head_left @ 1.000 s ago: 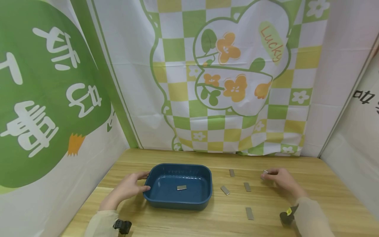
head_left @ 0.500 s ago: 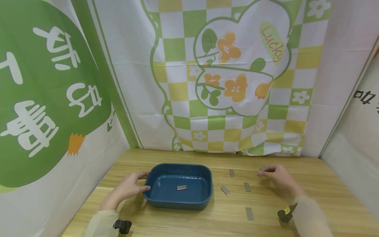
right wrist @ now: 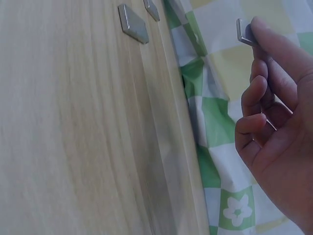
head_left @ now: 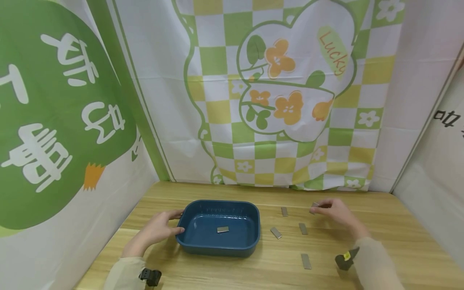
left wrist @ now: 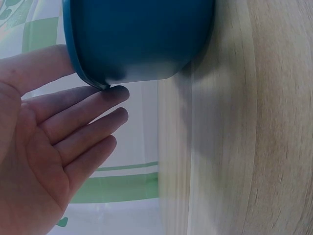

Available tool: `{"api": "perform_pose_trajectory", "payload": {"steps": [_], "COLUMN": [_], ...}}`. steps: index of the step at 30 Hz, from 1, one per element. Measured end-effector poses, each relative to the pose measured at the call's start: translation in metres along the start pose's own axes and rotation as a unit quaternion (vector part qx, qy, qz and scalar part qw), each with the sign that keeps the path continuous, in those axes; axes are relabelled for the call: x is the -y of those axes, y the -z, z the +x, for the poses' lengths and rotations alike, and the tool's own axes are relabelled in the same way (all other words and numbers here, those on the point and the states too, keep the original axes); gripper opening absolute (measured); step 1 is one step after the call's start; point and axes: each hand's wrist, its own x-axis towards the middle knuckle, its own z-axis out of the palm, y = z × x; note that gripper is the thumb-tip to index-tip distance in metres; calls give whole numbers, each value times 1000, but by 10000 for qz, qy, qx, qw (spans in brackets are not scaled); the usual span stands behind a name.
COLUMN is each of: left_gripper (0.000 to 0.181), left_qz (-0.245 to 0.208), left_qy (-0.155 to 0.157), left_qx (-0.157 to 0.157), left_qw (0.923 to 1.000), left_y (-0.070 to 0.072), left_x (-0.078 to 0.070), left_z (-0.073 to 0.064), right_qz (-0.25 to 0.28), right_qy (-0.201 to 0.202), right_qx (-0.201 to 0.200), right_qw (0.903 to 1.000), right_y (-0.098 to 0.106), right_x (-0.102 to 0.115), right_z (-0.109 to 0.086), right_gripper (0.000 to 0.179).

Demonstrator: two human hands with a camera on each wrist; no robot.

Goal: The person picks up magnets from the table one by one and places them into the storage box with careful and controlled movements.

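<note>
A dark blue rectangular plastic tub (head_left: pixel 217 251) stands on the wooden table. My left hand (head_left: pixel 157 229) is at its left end; in the left wrist view the thumb and straight fingertips (left wrist: pixel 120 93) touch the tub's rim without curling round it. One small flat metal block (head_left: pixel 222 229) lies inside the tub. To the right, my right hand (head_left: pixel 337 212) pinches another silvery metal block (right wrist: pixel 243 33) between thumb and index finger, held above the table, its other fingers loosely bent.
Several similar blocks lie on the table between the tub and my right hand: one farther back (head_left: pixel 284 211), a slanted one near the tub (head_left: pixel 276 233), one to its right (head_left: pixel 303 228) and one in front (head_left: pixel 306 261). A patterned cloth (head_left: pixel 253 161) hangs behind the table.
My right hand has moved left with the pinched metal block, closer to the tub. The left hand, the tub and the lying blocks stay where they were.
</note>
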Motion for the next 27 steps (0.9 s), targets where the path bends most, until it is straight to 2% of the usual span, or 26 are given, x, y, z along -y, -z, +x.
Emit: {"api": "perform_pose_trajectory", "payload": {"steps": [18,27], "left_gripper": [60,60], "left_qz": [-18,-36], "left_qy": [-9,-57], "left_qx": [-27,-28], "left_qw": [10000,10000], "left_y": [-1,-1], "left_x": [2,2], "left_z": [0,1], "right_qz": [339,146], "right_qy": [81,170], "right_qx": [124,12], "right_qw": [9993,9997], "right_y": [-13,-18], "right_x": [18,30], "right_z": [7,13], "right_gripper": [31,33]}}
